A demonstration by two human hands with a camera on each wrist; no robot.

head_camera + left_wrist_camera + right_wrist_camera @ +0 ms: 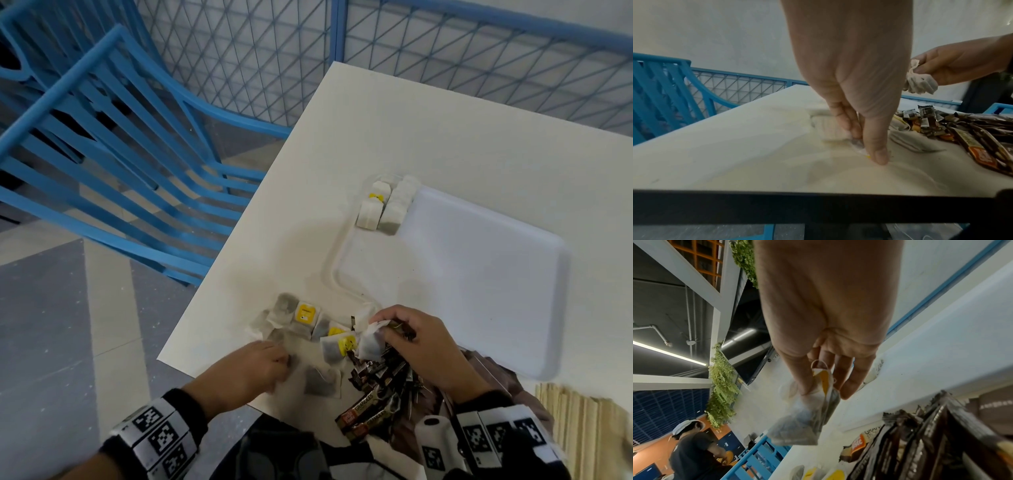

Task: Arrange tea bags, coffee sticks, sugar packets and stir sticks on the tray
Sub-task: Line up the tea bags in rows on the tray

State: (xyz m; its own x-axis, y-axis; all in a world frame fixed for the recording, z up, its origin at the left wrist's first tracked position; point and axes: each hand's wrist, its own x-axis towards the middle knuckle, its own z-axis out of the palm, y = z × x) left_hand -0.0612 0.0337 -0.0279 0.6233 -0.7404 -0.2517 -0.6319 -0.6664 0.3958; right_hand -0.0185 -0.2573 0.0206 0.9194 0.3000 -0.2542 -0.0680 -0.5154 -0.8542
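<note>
Still sorting tea bags: right hand (416, 346) fingers (851, 382) are pinching a tea bag (807, 417) that's probably going next onto the tray (496, 260) ahead of them, left hand (246, 370) fingers (877, 149) are nipping another bag (856, 143) off the counter (445, 130).

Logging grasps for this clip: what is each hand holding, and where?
Right hand pinches tea bags by their top edge; left hand pinches a table tea bag's corner.

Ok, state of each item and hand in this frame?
tray: flat on table, mostly bare.
tea bags on tray: two rows in far left corner.
loose tea bags: scattered on table.
coffee sticks: heaped, unsorted.
left hand: pinching a loose tea bag.
right hand: holding tea bags, lifted.
</note>
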